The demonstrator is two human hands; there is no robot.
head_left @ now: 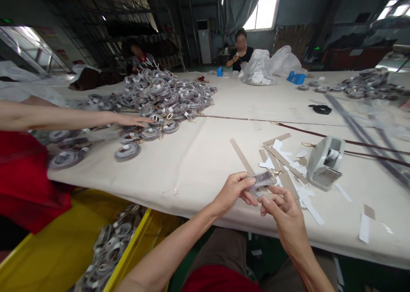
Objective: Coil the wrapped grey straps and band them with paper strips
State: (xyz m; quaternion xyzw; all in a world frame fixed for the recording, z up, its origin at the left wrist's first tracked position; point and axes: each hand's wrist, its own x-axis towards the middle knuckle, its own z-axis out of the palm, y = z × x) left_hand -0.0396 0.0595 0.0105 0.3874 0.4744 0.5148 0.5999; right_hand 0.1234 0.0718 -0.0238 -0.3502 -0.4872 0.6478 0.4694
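Note:
My left hand (235, 191) grips a flat bundled strap wrapped in clear plastic (264, 179), thumb on top. A gold metal clasp (278, 172) sticks out at the bundle's right end. Just below and right of it is my right hand (285, 208), its thumb and a finger drawn together in a pinch. Whatever lies between those fingertips is too small to make out. Under and behind the bundle, white paper slips (309, 208) and tan card strips (240, 153) lie scattered on the cloth-covered table (201, 168). A grey tape dispenser (325, 163) stands to the right.
A big pile of plastic-wrapped coiled straps (166, 91) sits left, where another person's arm (80, 116) reaches in. Brown straps (304, 129) stretch across the table. A yellow bin (128, 249) with more coils stands below the edge. A person (240, 57) sits opposite.

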